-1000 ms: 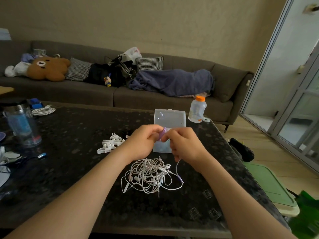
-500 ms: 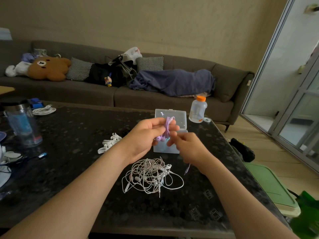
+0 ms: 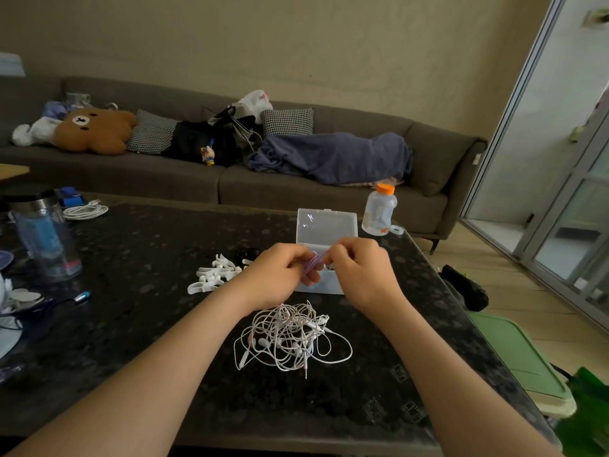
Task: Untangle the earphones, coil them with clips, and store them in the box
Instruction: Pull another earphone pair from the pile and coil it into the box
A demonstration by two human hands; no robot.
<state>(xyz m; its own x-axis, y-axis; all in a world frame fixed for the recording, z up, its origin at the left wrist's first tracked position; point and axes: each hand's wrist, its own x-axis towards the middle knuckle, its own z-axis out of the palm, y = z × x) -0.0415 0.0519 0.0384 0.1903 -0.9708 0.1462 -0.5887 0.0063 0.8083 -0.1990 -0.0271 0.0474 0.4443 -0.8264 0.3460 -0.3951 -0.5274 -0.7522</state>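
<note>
A purple earphone cable (image 3: 314, 261) is bundled between both hands, just in front of the clear plastic box (image 3: 326, 225) with its lid raised. My left hand (image 3: 280, 275) grips the coil, fingers curled round it. My right hand (image 3: 361, 270) pinches the cable's upper end; most of the cable is hidden by fingers. On the dark table below my hands lies a tangle of white earphones (image 3: 290, 334). A heap of white clips (image 3: 214, 273) sits to the left of my left hand.
A bottle with an orange cap (image 3: 379, 211) stands right of the box near the table's (image 3: 138, 324) far corner. A clear tumbler (image 3: 46, 239), a coiled white cable (image 3: 84, 211) and small items sit at the left. A sofa runs behind.
My hands have come together again over the purple cable. My right hand rose from below the coil to its top, and the dangling purple end is no longer hanging down.
</note>
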